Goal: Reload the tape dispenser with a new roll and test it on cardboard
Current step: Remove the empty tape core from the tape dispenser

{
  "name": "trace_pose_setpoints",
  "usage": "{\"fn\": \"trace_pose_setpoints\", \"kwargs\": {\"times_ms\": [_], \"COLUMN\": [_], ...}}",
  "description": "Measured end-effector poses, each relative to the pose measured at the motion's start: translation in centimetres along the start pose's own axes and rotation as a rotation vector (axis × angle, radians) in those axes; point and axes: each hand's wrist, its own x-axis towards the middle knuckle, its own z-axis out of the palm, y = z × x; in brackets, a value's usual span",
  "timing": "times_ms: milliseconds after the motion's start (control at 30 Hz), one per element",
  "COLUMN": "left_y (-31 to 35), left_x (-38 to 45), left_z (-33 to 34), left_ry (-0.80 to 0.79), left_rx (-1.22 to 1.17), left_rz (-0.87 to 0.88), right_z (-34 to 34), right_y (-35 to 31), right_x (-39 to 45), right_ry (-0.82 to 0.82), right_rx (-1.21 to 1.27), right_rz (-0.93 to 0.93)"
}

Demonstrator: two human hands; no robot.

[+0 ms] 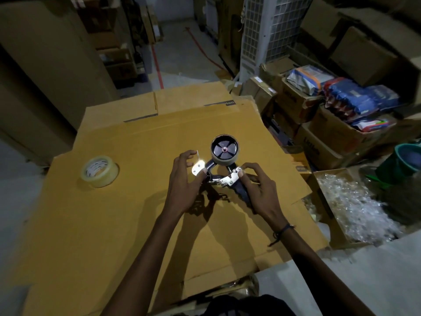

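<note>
Above a flattened sheet of cardboard [127, 220] I hold a tape dispenser [224, 179] in both hands. Its dark wheel hub [224, 149] carries a nearly bare cardboard core. My left hand [185, 188] pinches the shiny metal plate at the dispenser's left end, with the other fingers spread. My right hand [258, 190] grips the dark handle, thumb on the metal bracket. A new roll of clear tape [99, 171] lies flat on the cardboard, well to the left of my hands.
An open box of crumpled clear plastic [348, 201] sits by the cardboard's right edge. Cartons with blue packets [362, 99] are stacked at the back right. A green bucket [407, 158] stands at far right. Tall boxes [45, 65] rise on the left.
</note>
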Motion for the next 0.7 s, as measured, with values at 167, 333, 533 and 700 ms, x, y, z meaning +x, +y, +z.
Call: {"fn": "trace_pose_setpoints", "kwargs": {"times_ms": [167,333,533,700], "left_y": [0.8,0.7,-1.3,-3.0], "left_x": [-0.1,0.3,0.1,0.4], "left_z": [-0.3,-1.0,-1.7,-2.1], "left_ry": [0.05,0.057,0.087,0.087], "left_rx": [-0.039,-0.024,-0.062,-0.071], "left_rz": [-0.001,-0.006,-0.067,-0.107], "right_z": [0.5,0.8,0.9,1.3], "right_y": [-0.3,-0.3,-1.0,-1.8], "right_x": [-0.7,-0.1,0.4,0.9], "right_ry": [-0.082,-0.066,-0.014,-0.032], "right_rx": [0.269,0.26,-0.103,-0.286], "right_rz": [0.143,0.149,-0.129,-0.288]}}
